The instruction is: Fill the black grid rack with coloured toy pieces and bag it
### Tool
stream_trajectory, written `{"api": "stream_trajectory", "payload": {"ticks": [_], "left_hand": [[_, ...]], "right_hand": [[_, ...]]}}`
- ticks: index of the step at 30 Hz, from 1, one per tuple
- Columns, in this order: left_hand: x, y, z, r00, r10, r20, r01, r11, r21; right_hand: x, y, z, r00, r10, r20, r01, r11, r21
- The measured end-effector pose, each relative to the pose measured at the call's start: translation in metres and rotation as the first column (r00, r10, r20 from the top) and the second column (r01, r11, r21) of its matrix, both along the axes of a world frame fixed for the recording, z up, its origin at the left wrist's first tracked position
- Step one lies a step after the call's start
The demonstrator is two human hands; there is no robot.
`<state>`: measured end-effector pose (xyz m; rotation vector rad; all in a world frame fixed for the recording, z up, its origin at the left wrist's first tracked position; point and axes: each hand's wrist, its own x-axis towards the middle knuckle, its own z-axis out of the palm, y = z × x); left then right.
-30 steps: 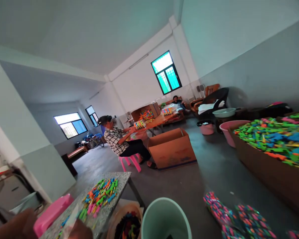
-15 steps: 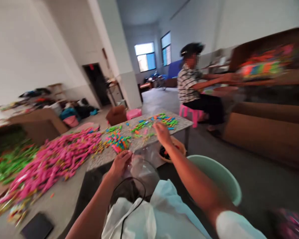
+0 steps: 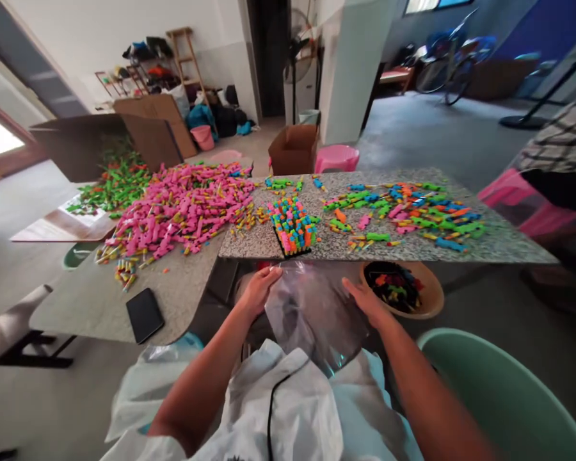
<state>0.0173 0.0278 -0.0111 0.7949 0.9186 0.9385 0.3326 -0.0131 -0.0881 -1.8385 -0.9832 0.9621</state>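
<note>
A clear plastic bag (image 3: pixel 312 310) hangs over my lap, just below the table's front edge. My left hand (image 3: pixel 260 289) pinches its upper left edge between thumb and fingers. At the bag's right side, my right hand (image 3: pixel 365 299) has its fingers stretched out, close against the plastic. Straight ahead, a block of small upright pieces in pink, blue, green and orange (image 3: pixel 292 224) stands on the speckled table (image 3: pixel 249 246). Loose colourful small plastic pieces (image 3: pixel 413 208) are scattered to its right. A large heap of pink pieces with yellow ends (image 3: pixel 182 205) lies to the left.
Green pieces (image 3: pixel 120 179) spill from a cardboard box (image 3: pixel 77 150) at far left. A black phone (image 3: pixel 144 315) lies on the near left table. Below right are a tan basin (image 3: pixel 432 298) and a large green tub (image 3: pixel 499 378). A person in a checked shirt (image 3: pixel 561 134) sits at right.
My view has swung left. My right hand has come back from over the tabletop to the bag's right side. The bag now hangs lower, in front of my lap.
</note>
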Motion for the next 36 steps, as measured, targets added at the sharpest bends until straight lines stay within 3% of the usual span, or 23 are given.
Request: {"api": "stream_trajectory", "payload": {"ticks": [3, 7, 13, 16, 19, 23, 26, 29, 31, 33, 36], "left_hand": [[-0.007, 0.012, -0.012, 1.000, 0.019, -0.010, -0.019, 0.999, -0.040], [-0.014, 0.023, -0.023, 0.999, 0.008, -0.031, -0.011, 0.996, -0.086], [-0.036, 0.033, -0.031, 0.996, -0.054, -0.072, 0.048, 0.995, -0.093], [-0.053, 0.038, -0.030, 0.984, -0.107, -0.145, 0.095, 0.992, -0.086], [-0.071, 0.046, -0.027, 0.954, -0.172, -0.244, 0.165, 0.985, -0.051], [-0.085, 0.054, -0.019, 0.923, -0.221, -0.315, 0.234, 0.972, 0.004], [-0.087, 0.054, -0.012, 0.909, -0.239, -0.342, 0.261, 0.965, 0.019], [-0.087, 0.052, -0.005, 0.888, -0.258, -0.382, 0.289, 0.957, 0.026], [-0.090, 0.049, 0.000, 0.875, -0.266, -0.405, 0.305, 0.952, 0.033], [-0.095, 0.048, 0.004, 0.874, -0.244, -0.420, 0.291, 0.956, 0.050], [-0.105, 0.047, 0.011, 0.885, -0.165, -0.435, 0.218, 0.973, 0.074]], "right_hand": [[0.004, 0.006, -0.011, 0.956, 0.138, -0.259, -0.175, 0.976, -0.126], [0.006, 0.009, -0.026, 0.952, 0.104, -0.288, -0.179, 0.952, -0.247], [0.018, 0.019, -0.034, 0.845, 0.037, -0.534, -0.261, 0.899, -0.351], [0.029, 0.025, -0.020, 0.800, -0.034, -0.599, -0.169, 0.946, -0.278], [0.040, 0.027, 0.005, 0.717, -0.048, -0.695, -0.058, 0.990, -0.129], [0.044, 0.025, 0.036, 0.598, 0.022, -0.801, -0.131, 0.989, -0.071], [0.037, 0.026, 0.041, 0.540, -0.005, -0.842, -0.190, 0.974, -0.127], [0.028, 0.029, 0.035, 0.566, -0.076, -0.821, -0.174, 0.962, -0.209], [0.027, 0.028, 0.033, 0.601, -0.068, -0.797, -0.141, 0.972, -0.189], [0.030, 0.025, 0.039, 0.629, 0.023, -0.777, -0.139, 0.987, -0.084], [0.041, 0.017, 0.059, 0.663, 0.258, -0.702, -0.263, 0.959, 0.104]]}}
